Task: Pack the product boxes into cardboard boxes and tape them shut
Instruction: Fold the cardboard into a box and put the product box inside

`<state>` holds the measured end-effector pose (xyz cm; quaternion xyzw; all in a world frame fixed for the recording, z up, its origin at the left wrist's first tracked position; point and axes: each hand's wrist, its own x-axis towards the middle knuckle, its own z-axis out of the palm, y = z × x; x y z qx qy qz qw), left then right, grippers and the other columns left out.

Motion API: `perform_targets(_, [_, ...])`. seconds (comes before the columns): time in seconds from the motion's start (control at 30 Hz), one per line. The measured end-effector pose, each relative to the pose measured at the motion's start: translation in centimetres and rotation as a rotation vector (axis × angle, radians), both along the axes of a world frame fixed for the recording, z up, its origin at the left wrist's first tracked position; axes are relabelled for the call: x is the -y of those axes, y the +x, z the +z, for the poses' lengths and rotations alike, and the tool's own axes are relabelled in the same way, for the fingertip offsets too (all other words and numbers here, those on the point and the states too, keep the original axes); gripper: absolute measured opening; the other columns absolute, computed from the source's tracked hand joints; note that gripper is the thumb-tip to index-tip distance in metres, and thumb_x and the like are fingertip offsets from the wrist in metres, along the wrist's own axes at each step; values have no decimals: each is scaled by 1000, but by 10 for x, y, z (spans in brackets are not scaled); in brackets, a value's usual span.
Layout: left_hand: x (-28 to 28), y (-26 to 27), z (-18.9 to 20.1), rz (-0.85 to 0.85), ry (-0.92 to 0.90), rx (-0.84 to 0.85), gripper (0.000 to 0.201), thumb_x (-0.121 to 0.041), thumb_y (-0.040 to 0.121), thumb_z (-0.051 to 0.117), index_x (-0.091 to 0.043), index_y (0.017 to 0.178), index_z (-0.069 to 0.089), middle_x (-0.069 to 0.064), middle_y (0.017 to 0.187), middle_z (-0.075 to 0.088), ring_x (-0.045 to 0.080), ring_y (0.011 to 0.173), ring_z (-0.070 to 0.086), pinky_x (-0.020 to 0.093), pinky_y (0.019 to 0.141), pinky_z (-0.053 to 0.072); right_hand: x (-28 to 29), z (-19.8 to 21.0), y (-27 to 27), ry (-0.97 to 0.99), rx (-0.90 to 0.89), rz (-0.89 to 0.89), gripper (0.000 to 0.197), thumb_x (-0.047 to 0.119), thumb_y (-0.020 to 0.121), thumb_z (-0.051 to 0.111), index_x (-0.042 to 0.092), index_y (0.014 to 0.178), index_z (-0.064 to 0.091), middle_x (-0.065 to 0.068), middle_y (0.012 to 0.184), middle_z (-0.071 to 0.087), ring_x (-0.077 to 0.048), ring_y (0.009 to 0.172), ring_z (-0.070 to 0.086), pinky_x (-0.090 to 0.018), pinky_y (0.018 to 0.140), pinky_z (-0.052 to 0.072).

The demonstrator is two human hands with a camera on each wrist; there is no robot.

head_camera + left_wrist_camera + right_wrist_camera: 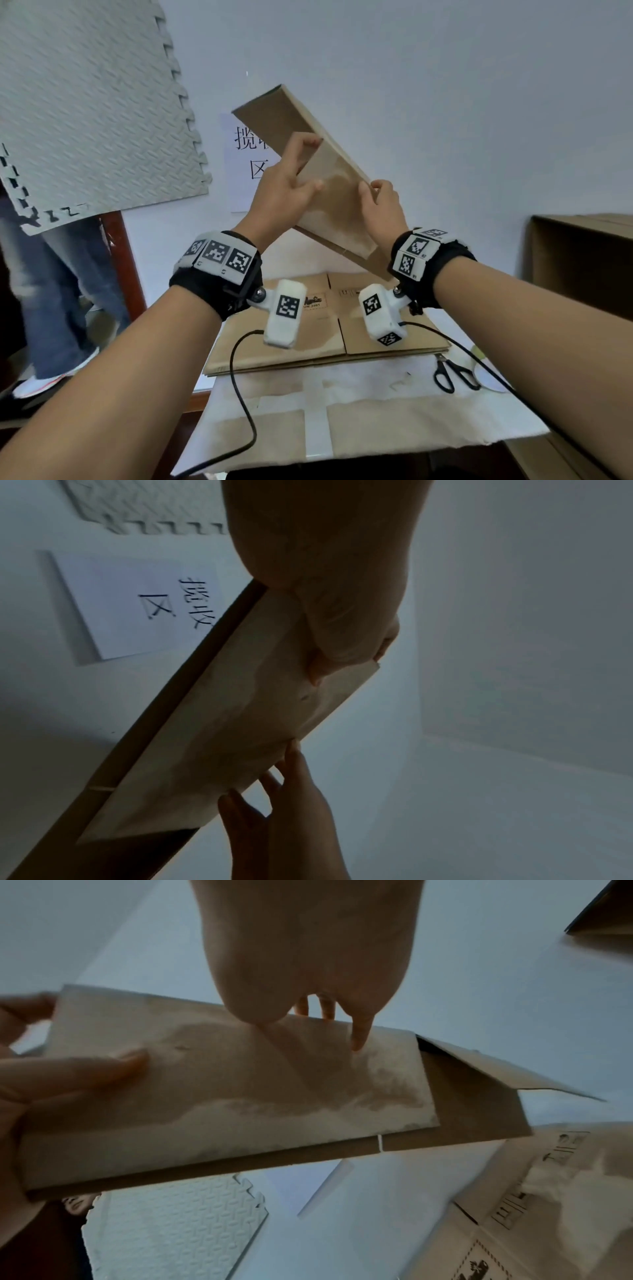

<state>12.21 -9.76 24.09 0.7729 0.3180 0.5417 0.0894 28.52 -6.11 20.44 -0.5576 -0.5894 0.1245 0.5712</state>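
Note:
A flattened brown cardboard box (337,202) is held up in the air, tilted, above the table. My left hand (294,171) grips its upper left edge, thumb on the near face and fingers curled over the edge. My right hand (375,195) pinches its right edge lower down. In the left wrist view the cardboard box (222,710) runs diagonally between my left hand (335,601) and my right hand (291,804). In the right wrist view the cardboard box (240,1096) has one flap (479,1069) sticking out, under my right hand (308,961). No product boxes are in view.
A stack of flat cardboard boxes (329,335) lies on the paper-covered table (376,387). Black scissors (452,373) and a tape roll (488,378) lie at its right. An open carton (582,260) stands far right. A person in jeans (61,291) stands at the left under a foam mat (85,102).

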Motion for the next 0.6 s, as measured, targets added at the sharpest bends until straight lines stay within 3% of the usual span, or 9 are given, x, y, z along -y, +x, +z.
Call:
perform_targets(0.1, [2,7,5,66,144,-166,39,-12,89,56,-25,123,41,-14,109,65,2,83,62,12,62,40,8,2,6,39,-33,14,45,39,100,35,12,136,40,-8,138,45,-24,125,46,-40,106,35])
perform_targets(0.23, [-3,13,-12,139,208,-311,37,-16,94,51,-25,128,39,-9,118,65,18,77,61,29,63,45,18,-3,17,-15,-41,56,39,31,101,35,13,135,43,-7,135,51,-23,123,48,-31,100,37])
perform_targets(0.37, [0,16,-29,130,169,-348,37,-16,96,49,-24,131,41,-13,115,63,16,75,54,25,63,37,30,-13,21,-48,-71,61,35,31,101,33,16,129,49,-8,130,55,-25,117,51,-32,97,39])
perform_targets(0.47, [3,16,-33,89,90,-342,41,-14,96,50,-24,135,40,-11,113,62,19,85,58,21,65,38,36,-6,17,-61,-115,64,37,42,100,30,20,109,58,-8,116,60,-28,108,56,-41,99,43])
perform_targets(0.53, [6,16,-33,38,-13,-338,55,-13,95,50,-30,143,29,-11,124,59,13,99,58,16,71,42,39,1,12,-79,-115,67,42,47,99,28,19,108,57,-8,115,58,-29,111,54,-43,101,42])
perform_targets(0.6, [11,16,-36,-70,-147,-360,77,-5,93,49,-39,149,8,-22,132,44,3,111,51,12,81,45,41,4,8,-120,-104,69,51,49,99,26,14,123,55,-11,125,55,-29,115,52,-44,103,40])
